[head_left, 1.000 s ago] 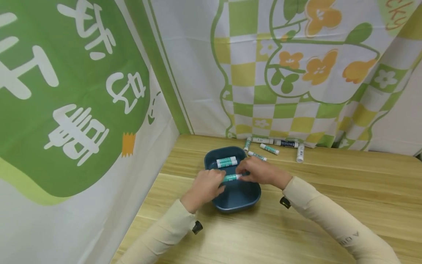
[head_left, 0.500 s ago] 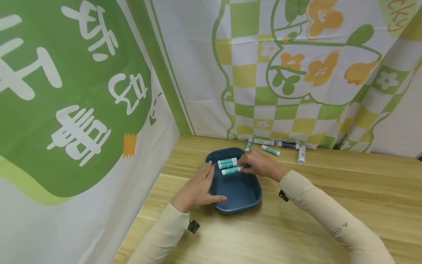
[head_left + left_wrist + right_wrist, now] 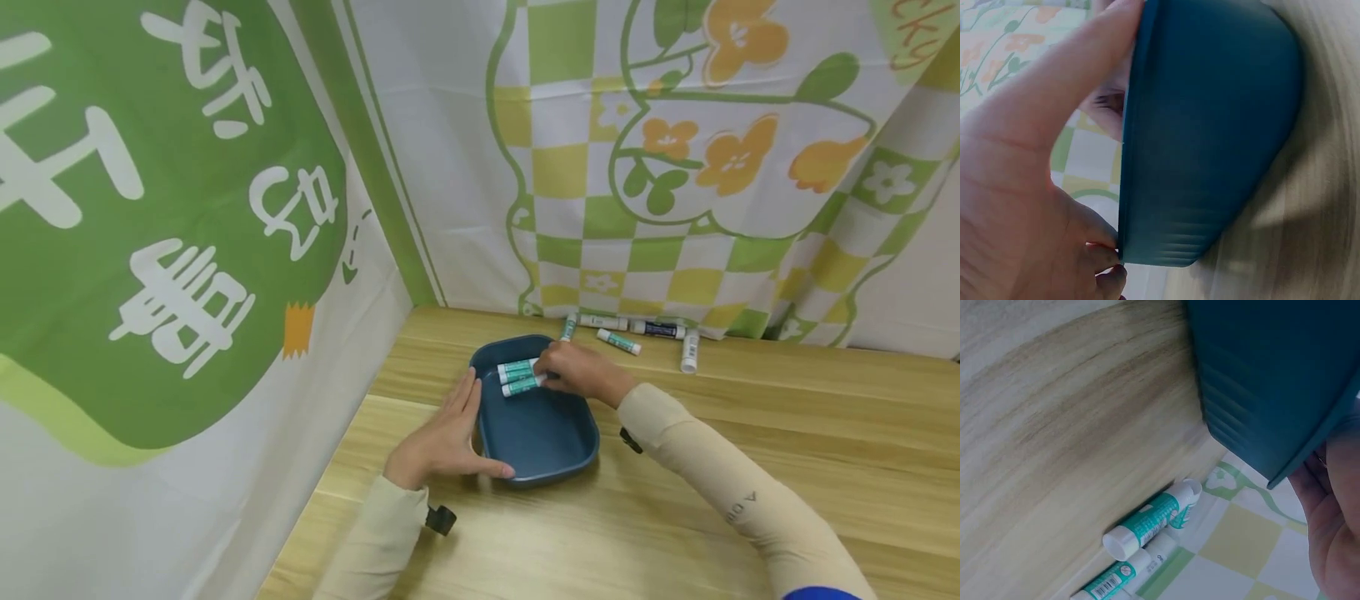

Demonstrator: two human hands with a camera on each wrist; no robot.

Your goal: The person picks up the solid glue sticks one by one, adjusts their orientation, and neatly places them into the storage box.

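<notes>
Three teal-and-white glue sticks lie side by side in the far part of a dark blue bin (image 3: 536, 433). My right hand (image 3: 577, 371) reaches over the bin's right rim and pinches the right end of the nearest glue stick (image 3: 521, 387), against the other glue sticks (image 3: 516, 367). My left hand (image 3: 438, 437) rests on the left side of the bin, fingers straight along the rim and thumb stretched over the near corner. In the left wrist view that hand (image 3: 1016, 169) touches the rim. The right wrist view shows part of my right hand (image 3: 1335, 512) at the rim; its fingertips are hidden.
Beyond the bin, near the curtain (image 3: 585, 233), lie several loose sticks, among them a teal glue stick (image 3: 618, 342), a dark-labelled stick (image 3: 658, 329) and a white stick (image 3: 689, 351). A fabric wall (image 3: 300, 433) borders the wooden table (image 3: 750, 425) on the left.
The third glue stick, earlier between both hands above the bin, has moved away from me to lie against the other two. My left hand let go of it and moved to the bin's left rim.
</notes>
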